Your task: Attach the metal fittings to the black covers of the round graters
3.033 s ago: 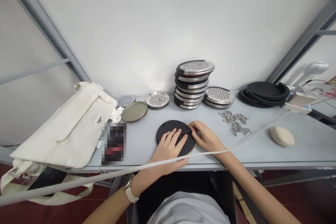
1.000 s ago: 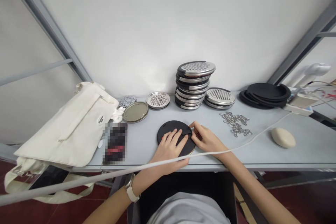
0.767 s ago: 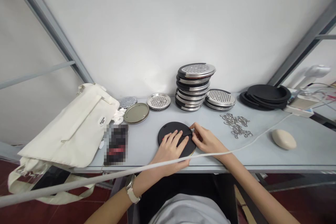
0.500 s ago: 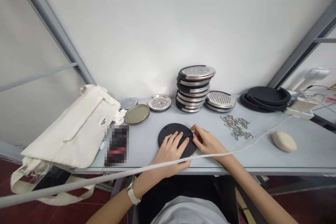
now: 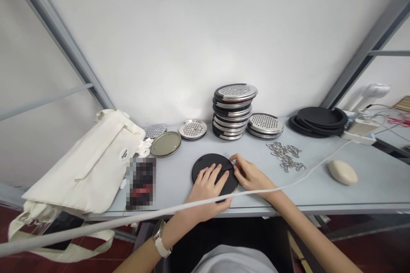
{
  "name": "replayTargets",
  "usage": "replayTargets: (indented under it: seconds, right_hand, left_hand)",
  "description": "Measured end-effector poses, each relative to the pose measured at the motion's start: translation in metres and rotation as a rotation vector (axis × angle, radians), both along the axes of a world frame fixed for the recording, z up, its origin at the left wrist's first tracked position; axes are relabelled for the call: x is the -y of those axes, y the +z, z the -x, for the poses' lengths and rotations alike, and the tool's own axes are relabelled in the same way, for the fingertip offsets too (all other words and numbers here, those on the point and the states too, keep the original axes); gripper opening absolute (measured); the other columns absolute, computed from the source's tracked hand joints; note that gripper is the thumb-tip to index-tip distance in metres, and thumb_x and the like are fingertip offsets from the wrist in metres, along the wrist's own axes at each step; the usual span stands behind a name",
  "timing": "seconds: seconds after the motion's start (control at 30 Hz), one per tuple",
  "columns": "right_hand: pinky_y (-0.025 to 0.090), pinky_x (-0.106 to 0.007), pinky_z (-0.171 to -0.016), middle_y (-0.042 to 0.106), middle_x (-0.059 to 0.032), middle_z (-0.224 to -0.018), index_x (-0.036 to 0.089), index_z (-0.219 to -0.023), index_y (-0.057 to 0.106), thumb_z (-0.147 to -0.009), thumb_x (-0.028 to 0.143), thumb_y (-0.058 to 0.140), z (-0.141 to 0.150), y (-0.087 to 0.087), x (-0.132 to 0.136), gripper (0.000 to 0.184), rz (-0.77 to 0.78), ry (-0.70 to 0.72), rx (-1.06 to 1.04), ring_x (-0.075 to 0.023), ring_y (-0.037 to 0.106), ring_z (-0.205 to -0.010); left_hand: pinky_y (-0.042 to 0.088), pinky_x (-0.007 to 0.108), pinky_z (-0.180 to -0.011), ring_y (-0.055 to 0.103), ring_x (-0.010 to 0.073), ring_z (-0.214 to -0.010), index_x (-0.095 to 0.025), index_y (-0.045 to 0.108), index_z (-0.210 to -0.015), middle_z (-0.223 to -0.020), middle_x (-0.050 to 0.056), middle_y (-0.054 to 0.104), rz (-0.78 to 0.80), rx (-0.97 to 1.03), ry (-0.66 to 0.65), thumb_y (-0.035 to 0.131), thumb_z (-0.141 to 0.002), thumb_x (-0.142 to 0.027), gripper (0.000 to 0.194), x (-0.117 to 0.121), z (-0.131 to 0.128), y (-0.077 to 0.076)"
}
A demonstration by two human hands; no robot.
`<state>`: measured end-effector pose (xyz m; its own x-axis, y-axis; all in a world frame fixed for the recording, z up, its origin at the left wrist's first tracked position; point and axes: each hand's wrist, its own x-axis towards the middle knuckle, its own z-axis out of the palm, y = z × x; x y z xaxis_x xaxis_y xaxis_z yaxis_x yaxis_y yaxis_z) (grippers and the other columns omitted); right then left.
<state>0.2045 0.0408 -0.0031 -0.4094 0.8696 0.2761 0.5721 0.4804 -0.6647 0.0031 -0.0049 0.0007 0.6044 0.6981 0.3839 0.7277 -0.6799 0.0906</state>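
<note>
A round black disc (image 5: 205,161) lies on the table in front of me, a narrow gold-coloured edge showing at its lower right. My left hand (image 5: 208,187) rests flat on top of it, fingers stretched and slightly spread. At the disc's right rim, my right hand (image 5: 248,174) has thumb and index finger pinched together; what sits between them is too small to make out. Right of that hand lies a loose pile of small bent metal hooks (image 5: 285,153). Behind stands a tall stack of round perforated grater plates with black rims (image 5: 232,113).
A lower grater stack (image 5: 265,123) and black discs (image 5: 322,117) stand at the back right. Back left are a grater plate (image 5: 192,129) and an olive disc (image 5: 165,143). A white bag (image 5: 86,162) lies left, a cream rounded object (image 5: 342,172) right. A white cable (image 5: 179,205) crosses before my forearms.
My view has shifted slightly. Both hands stay at the black disc in nearly the same pose, the right fingers still pinched at its rim.
</note>
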Motion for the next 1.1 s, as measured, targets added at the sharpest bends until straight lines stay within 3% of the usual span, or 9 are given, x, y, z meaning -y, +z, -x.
replayTargets:
  seconds: [1.1]
  right_hand:
    - [0.040, -0.025, -0.059, 0.049, 0.0015, -0.068, 0.017, -0.116, 0.041, -0.090, 0.019, 0.036, 0.0013, 0.0040, 0.0011, 0.027, 0.010, 0.022, -0.028, -0.0156, 0.050, -0.062]
  left_hand:
    - [0.033, 0.047, -0.104, 0.036, 0.0311, -0.131, -0.017, 0.043, -0.135, -0.140, 0.014, 0.042, -0.015, 0.001, -0.002, 0.050, -0.086, -0.044, 0.057, -0.0015, -0.0005, -0.0014]
